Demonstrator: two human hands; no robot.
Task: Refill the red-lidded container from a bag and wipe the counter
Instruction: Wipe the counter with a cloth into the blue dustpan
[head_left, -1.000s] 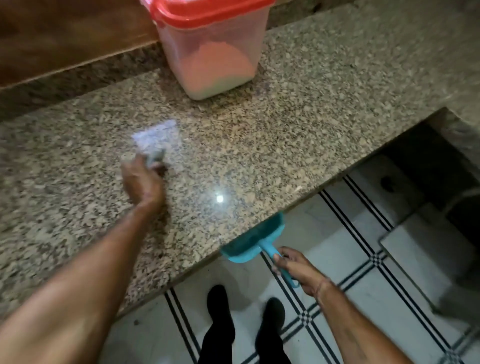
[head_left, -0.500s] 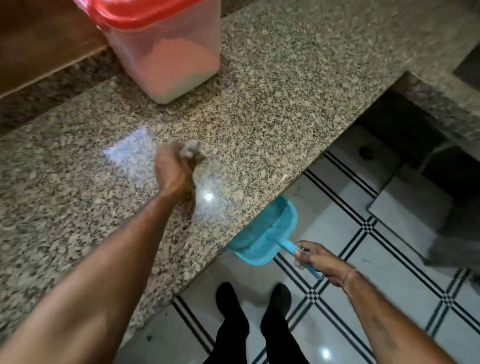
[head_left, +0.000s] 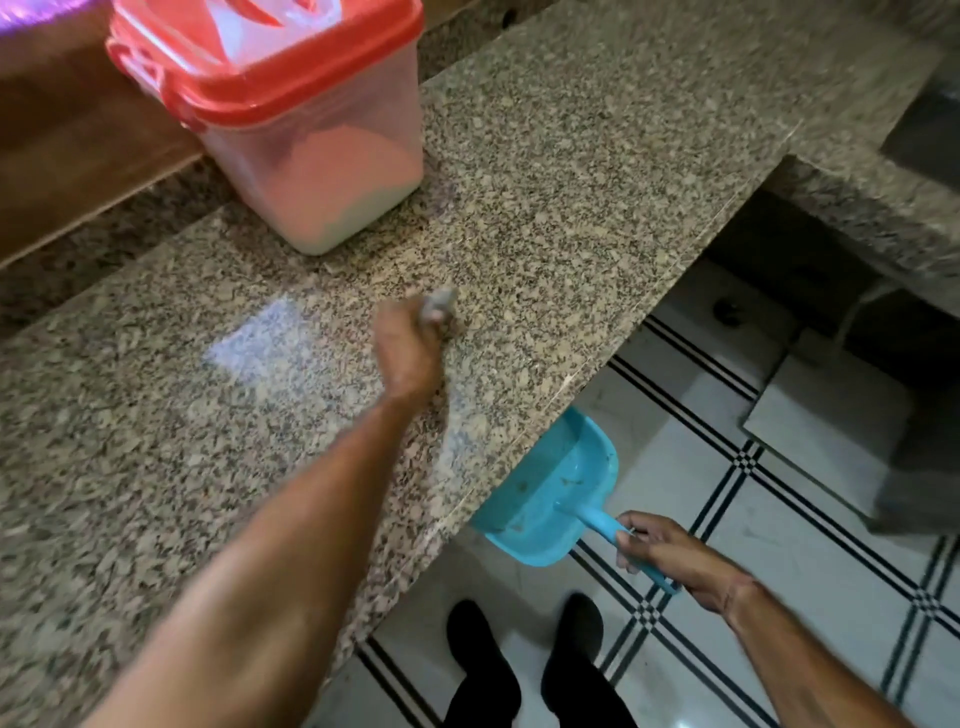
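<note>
I see the lidded container (head_left: 322, 156) standing on the counter (head_left: 571, 156) at its back left, just before a wooden ledge (head_left: 78, 156). My left hand (head_left: 410, 348) rests on the counter in front of the container and a little to its right, with a small wad (head_left: 439, 304) at its far side. Below the counter's front edge, to the right, the dustpan (head_left: 550, 499) sits with its mouth under the overhang and my right hand (head_left: 670, 556) on its handle. Beneath lie the floor (head_left: 779, 519) and my feet (head_left: 483, 660).

The person's forearms (head_left: 291, 545), left hand (head_left: 410, 348) and right hand (head_left: 670, 551) are bare. Lower down, snug black trouser legs (head_left: 480, 691) meet black footwear (head_left: 470, 626). Its kind is too dark to tell.
</note>
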